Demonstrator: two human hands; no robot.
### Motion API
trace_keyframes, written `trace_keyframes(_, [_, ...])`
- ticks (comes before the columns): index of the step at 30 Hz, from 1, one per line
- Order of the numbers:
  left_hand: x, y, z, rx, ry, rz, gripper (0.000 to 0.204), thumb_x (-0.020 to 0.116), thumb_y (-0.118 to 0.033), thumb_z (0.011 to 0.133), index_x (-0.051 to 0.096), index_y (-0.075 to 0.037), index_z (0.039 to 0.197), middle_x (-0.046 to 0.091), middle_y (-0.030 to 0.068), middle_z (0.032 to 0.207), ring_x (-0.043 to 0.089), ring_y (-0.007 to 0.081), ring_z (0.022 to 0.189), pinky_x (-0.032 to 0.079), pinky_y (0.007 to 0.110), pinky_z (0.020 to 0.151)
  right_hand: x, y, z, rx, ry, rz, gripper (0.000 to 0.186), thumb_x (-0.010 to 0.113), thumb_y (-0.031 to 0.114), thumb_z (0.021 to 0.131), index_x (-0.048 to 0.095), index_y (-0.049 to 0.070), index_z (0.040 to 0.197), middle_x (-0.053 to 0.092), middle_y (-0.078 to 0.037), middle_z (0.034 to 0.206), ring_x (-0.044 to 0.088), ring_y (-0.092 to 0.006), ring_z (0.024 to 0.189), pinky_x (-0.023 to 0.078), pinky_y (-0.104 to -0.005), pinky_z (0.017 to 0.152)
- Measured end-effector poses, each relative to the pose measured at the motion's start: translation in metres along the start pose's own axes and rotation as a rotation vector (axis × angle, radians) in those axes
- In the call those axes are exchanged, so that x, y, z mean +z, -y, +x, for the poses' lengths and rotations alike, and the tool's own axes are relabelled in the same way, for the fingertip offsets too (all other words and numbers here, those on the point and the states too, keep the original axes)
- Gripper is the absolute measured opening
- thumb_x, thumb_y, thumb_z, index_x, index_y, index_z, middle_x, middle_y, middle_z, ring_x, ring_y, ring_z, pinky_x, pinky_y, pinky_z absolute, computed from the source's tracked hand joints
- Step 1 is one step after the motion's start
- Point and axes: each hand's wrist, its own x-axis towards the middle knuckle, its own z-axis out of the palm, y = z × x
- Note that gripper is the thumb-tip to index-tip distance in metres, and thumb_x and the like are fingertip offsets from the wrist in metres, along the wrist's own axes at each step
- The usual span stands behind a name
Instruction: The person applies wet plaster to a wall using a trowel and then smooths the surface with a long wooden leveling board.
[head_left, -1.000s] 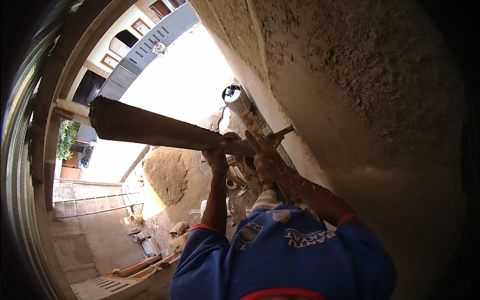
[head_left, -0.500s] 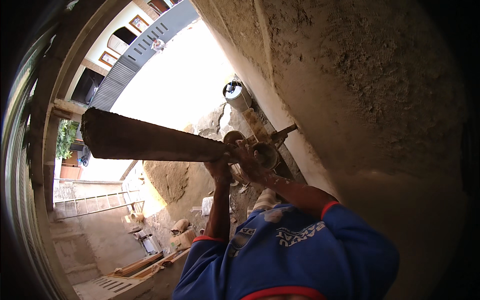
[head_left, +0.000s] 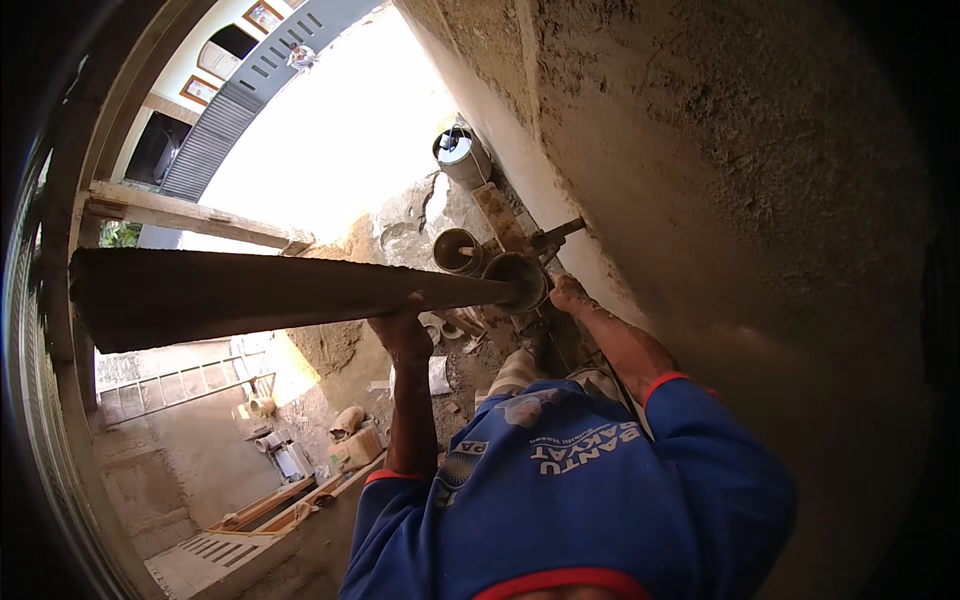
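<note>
A long mortar-crusted screed board (head_left: 270,295) stretches from the left toward the middle, its narrow end over a round bucket (head_left: 532,268). My left hand (head_left: 403,332) is closed around the board's underside near that end. Beside the bucket's right rim is my right hand (head_left: 570,295), fingers curled in; what they hold, if anything, is hidden. A second bucket (head_left: 441,252), with a light stick-like thing inside, stands just left of the first.
A rough plastered wall (head_left: 720,190) rises along the right. Farther off stands a grey pail (head_left: 466,172) beside a wooden plank (head_left: 500,215). A ladder (head_left: 185,388), timber pieces (head_left: 265,512) and a tan jerrycan (head_left: 355,450) lie lower left. A person (head_left: 300,57) is far away by a grey gate.
My right hand has left the board and moved right, to the bucket's rim. The board has swung lower and farther left in the view, with my left hand still on it.
</note>
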Motion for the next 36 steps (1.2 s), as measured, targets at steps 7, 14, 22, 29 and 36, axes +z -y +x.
trace_keyframes(7, [0.014, -0.064, 0.020, -0.532, -0.012, -0.623, 0.049, 0.062, 0.003, 0.067, 0.050, 0.001, 0.115, 0.056, 0.0113, 0.106, 0.055, 0.0234, 0.101, 0.044, 0.038, 0.092, -0.007, -0.152, -0.113, 0.363, -0.284, 0.329, 0.027, 0.052, 0.022, 0.089, 0.064, 0.000, 0.100, 0.066, -0.017, 0.087, 0.063, -0.0269, 0.077, 0.051, -0.0411, 0.069])
trace_keyframes(14, [0.054, -0.124, 0.015, -0.576, 0.158, -0.707, 0.043, 0.066, -0.006, 0.073, 0.052, 0.001, 0.113, 0.059, 0.0109, 0.103, 0.056, 0.0226, 0.099, 0.043, 0.036, 0.093, 0.082, -0.267, -0.252, 0.802, -0.710, 0.873, 0.017, 0.057, 0.001, 0.079, 0.061, 0.000, 0.096, 0.063, -0.013, 0.078, 0.061, -0.0201, 0.069, 0.050, -0.0343, 0.062])
trace_keyframes(22, [0.112, -0.137, -0.018, -0.670, 0.568, -0.840, 0.031, 0.062, -0.007, 0.080, 0.055, 0.002, 0.109, 0.059, 0.0101, 0.103, 0.059, 0.0215, 0.091, 0.048, 0.035, 0.084, 0.200, -0.335, -0.321, 1.000, -0.590, 1.157, 0.039, 0.066, 0.012, 0.078, 0.056, 0.001, 0.114, 0.059, -0.014, 0.091, 0.059, -0.0235, 0.076, 0.051, -0.0367, 0.068])
trace_keyframes(29, [0.132, -0.144, -0.044, -0.559, 0.864, -0.448, 0.021, 0.061, -0.004, 0.079, 0.062, 0.003, 0.098, 0.061, 0.0133, 0.097, 0.060, 0.0221, 0.090, 0.049, 0.035, 0.081, 0.227, -0.307, -0.339, 1.029, -0.824, 1.127, 0.044, 0.067, 0.019, 0.078, 0.054, 0.001, 0.116, 0.058, -0.015, 0.096, 0.058, -0.0252, 0.082, 0.050, -0.0381, 0.073])
trace_keyframes(36, [0.150, -0.129, -0.042, -0.341, 1.064, -0.436, 0.024, 0.055, -0.013, 0.086, 0.059, 0.000, 0.105, 0.061, 0.0122, 0.104, 0.060, 0.0187, 0.094, 0.048, 0.033, 0.088, 0.223, -0.277, -0.364, 1.055, -1.018, 0.897, 0.050, 0.068, 0.027, 0.079, 0.052, 0.001, 0.119, 0.057, -0.016, 0.102, 0.057, -0.0268, 0.089, 0.049, -0.0395, 0.079])
